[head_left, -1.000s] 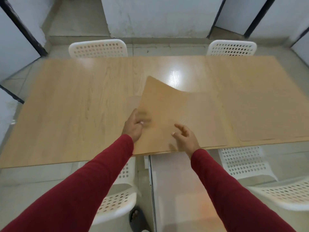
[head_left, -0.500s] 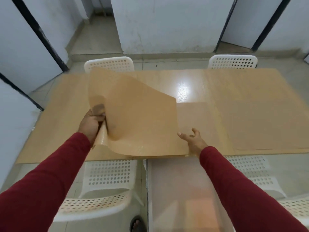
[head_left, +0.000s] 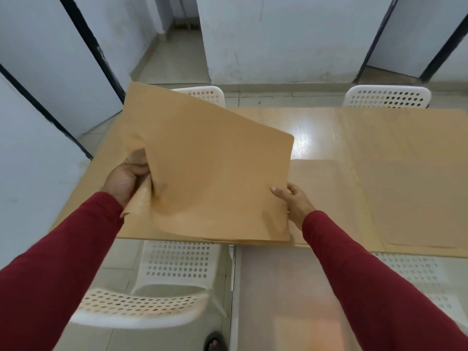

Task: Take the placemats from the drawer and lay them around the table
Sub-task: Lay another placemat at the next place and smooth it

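Tan placemat [head_left: 210,173] pinched between left hand [head_left: 125,179], right hand [head_left: 295,202].

The lifted placemat [head_left: 210,173] was a plain tan with a faint wood-like grain, close in colour to the light wooden table [head_left: 316,138] under it. A second tan placemat [head_left: 410,178] lay on the table's right part, slightly duller than the glossy top, which carried a white glare patch. Both sleeves [head_left: 63,269] were dark red. The chairs [head_left: 387,97] around the table were white, patterned with rows of round holes. Beyond the table, the walls were pale blue-grey with black strips, and the floor was pale grey-beige tile.
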